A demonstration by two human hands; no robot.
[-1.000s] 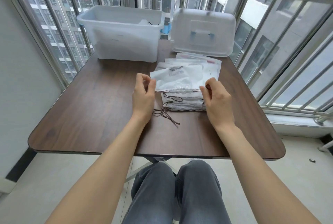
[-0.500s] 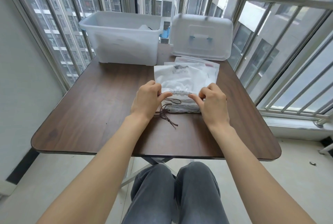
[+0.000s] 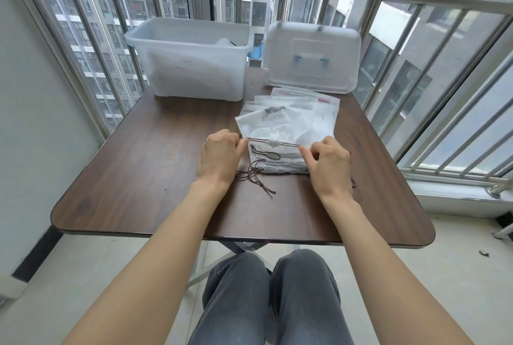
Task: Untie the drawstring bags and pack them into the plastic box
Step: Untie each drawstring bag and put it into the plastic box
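- Brown drawstring is pulled taut between both hands: one end is pinched by the left hand, the other by the right hand.
- White top bag is cinched at its mouth, bunched at mid-cord; it is laid on the bag stack on the desk.
- Loose cord ends are seen on the desk between the wrists.
- Plastic box is placed open at the far edge, well apart from the stack; its lid is propped just beside it.
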